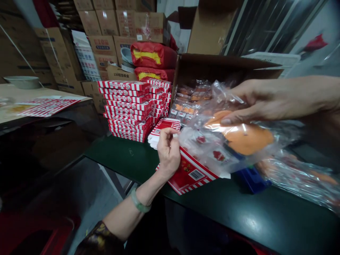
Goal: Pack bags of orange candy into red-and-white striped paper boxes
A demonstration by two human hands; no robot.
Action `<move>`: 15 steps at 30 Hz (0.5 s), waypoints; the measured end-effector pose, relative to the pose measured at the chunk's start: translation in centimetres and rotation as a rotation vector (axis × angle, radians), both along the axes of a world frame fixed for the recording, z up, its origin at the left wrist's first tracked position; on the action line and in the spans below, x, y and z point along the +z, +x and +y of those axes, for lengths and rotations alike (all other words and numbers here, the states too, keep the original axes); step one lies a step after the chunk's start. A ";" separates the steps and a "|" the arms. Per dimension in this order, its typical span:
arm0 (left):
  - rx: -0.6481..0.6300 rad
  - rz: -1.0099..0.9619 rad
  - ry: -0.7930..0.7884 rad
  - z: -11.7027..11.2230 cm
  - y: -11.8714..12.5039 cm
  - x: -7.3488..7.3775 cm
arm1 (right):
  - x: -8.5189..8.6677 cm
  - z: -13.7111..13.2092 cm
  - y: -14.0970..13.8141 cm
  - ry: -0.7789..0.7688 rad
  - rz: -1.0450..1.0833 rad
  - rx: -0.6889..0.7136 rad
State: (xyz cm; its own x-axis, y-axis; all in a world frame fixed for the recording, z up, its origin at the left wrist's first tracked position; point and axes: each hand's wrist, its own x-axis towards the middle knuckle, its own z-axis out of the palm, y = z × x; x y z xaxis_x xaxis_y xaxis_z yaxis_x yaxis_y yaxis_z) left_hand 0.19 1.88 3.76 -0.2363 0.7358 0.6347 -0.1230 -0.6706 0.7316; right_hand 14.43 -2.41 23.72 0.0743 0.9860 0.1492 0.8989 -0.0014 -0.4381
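Note:
My left hand (168, 150) is closed in a pinch on the edge of a clear plastic packet (212, 150) that holds an orange round pastry (248, 138). My right hand (255, 102) comes in from the right and lies over the same packet, thumb pressed on the pastry. The packet hangs just above a red-and-white striped carton (190, 173) lying at the near edge of the dark green table (239, 212). A green bangle (138, 203) sits on my left wrist.
A tall stack of red-and-white cartons (127, 109) stands at the table's left end. Behind the hands is an open cardboard box (225, 69) with several packed pastries. More packets (300, 177) lie at right. Flat cartons (45, 106) rest on a table at left.

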 end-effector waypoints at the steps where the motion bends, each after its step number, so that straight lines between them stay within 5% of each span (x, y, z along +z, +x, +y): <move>1: -0.006 -0.004 -0.011 -0.2 0.1 0.1 | -0.4 0.0 -0.2 -0.163 -0.105 0.173; 3: -0.054 -0.032 -0.047 -0.6 0.2 0.1 | -1.7 -0.2 -0.9 -0.283 -0.282 0.504; 5: -0.125 -0.090 -0.064 -0.9 0.3 -0.1 | -3.7 -0.3 -1.7 -0.210 -0.365 0.664; 10: -0.186 -0.181 -0.018 -1.2 -0.3 -1.0 | -8.3 -0.2 -3.3 -0.108 -0.472 0.550; 12: -0.177 -0.152 -0.015 -1.1 -0.9 -1.1 | -8.8 -0.1 -3.4 -0.042 -0.433 0.464; 15: -0.100 -0.043 -0.031 -0.6 -1.7 -1.1 | -8.3 -0.2 -2.5 -0.029 -0.228 0.549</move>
